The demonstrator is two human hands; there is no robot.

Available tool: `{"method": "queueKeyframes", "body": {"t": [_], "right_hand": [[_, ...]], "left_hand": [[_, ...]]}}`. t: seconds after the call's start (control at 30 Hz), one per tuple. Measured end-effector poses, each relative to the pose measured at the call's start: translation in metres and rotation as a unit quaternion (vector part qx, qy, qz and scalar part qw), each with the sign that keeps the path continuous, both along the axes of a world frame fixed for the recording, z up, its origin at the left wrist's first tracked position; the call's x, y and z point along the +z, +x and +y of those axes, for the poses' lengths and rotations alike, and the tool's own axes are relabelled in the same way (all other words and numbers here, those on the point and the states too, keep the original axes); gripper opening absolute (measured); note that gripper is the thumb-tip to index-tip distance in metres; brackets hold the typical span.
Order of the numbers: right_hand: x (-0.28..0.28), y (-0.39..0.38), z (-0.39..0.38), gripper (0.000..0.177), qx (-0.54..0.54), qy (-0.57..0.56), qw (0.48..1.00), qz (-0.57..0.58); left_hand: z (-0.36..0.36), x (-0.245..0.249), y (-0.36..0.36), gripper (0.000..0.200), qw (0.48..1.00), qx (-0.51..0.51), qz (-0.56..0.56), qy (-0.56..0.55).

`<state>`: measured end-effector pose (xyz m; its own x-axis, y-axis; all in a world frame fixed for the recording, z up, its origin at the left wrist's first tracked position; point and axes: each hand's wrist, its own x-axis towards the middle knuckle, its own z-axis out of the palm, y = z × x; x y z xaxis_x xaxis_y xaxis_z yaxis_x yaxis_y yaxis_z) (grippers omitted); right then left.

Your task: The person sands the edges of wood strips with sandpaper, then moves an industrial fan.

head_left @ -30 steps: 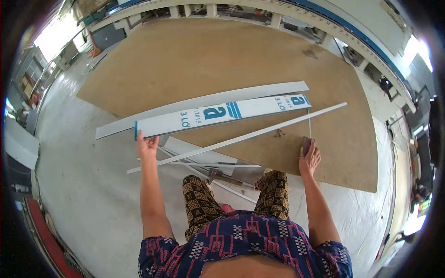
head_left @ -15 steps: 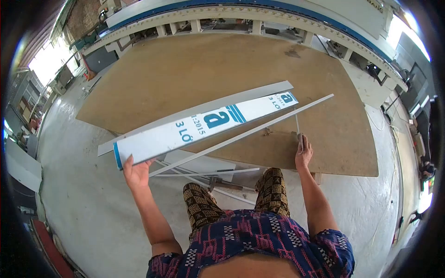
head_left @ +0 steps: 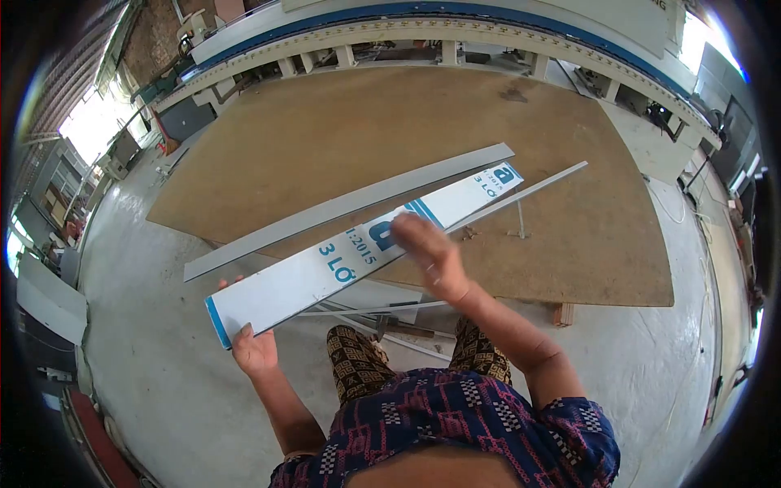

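Since a second ago, the right hand (head_left: 427, 252) has left the near edge of the brown board (head_left: 325, 138) and swung over the middle of the printed strip (head_left: 325, 264), arm stretched forward. It is blurred, so I cannot tell whether its fingers grip. The left hand (head_left: 254, 350) clamps the strip's near end, thumb on top, drawn closer to the body. The far end lies on the board beside a grey strip (head_left: 350, 202).

A workshop: large fibreboard sheet (head_left: 390, 154), long machine frame (head_left: 455, 37), concrete floor (head_left: 154, 374).
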<state>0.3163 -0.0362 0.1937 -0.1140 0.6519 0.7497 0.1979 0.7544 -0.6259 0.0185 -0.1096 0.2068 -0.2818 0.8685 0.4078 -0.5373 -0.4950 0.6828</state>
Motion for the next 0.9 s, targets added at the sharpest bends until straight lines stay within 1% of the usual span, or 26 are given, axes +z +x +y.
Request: {"method": "queueKeyframes", "body": {"t": [0.07,0.17,0.27,0.3,0.5,0.57,0.6,0.63,0.7,0.73,0.83,0.9], "right_hand": [[0.009,-0.013,-0.011,0.034,-0.029,0.109,0.981,-0.156],[-0.005,-0.016,-0.014,0.034,-0.007,0.109,0.979,-0.170],[-0.038,0.010,0.005,0.033,-0.002,-0.004,0.995,-0.102],[-0.036,0.020,0.006,0.032,-0.007,-0.005,0.998,-0.063],[-0.082,0.096,0.036,0.035,-0.144,-0.099,0.983,-0.049],[-0.089,0.123,0.044,0.038,-0.127,-0.178,0.972,0.084],[-0.097,0.141,0.052,0.034,-0.173,-0.171,0.968,0.052],[-0.103,0.157,0.058,0.030,-0.219,-0.164,0.962,0.020],[-0.102,0.185,0.066,0.025,-0.322,-0.261,0.909,0.036],[-0.101,0.192,0.070,0.023,-0.371,-0.308,0.875,0.044],[-0.075,0.183,0.072,0.024,-0.295,-0.338,0.856,0.257],[-0.097,0.169,0.090,0.023,-0.203,-0.293,0.890,0.284]], "left_hand": [[-0.003,0.001,0.003,0.080,1.000,0.001,0.003,-0.002],[-0.008,0.003,0.007,0.080,1.000,0.002,0.001,-0.005],[-0.011,0.005,0.008,0.080,1.000,0.002,0.005,-0.009],[-0.012,0.005,0.008,0.080,1.000,-0.001,0.011,-0.006],[-0.013,-0.004,-0.001,0.080,1.000,-0.006,0.009,-0.007],[-0.014,-0.004,-0.001,0.080,1.000,-0.006,0.007,-0.008],[-0.015,-0.004,-0.001,0.080,1.000,-0.009,0.006,-0.007],[-0.016,-0.003,-0.001,0.080,1.000,-0.012,0.006,-0.007],[-0.017,-0.003,0.000,0.081,1.000,-0.009,0.008,-0.010],[-0.018,-0.002,0.000,0.081,1.000,-0.008,0.009,-0.012],[-0.018,-0.002,-0.002,0.082,1.000,-0.014,0.019,-0.015],[-0.018,-0.002,-0.001,0.080,1.000,-0.016,0.012,-0.015]]}}
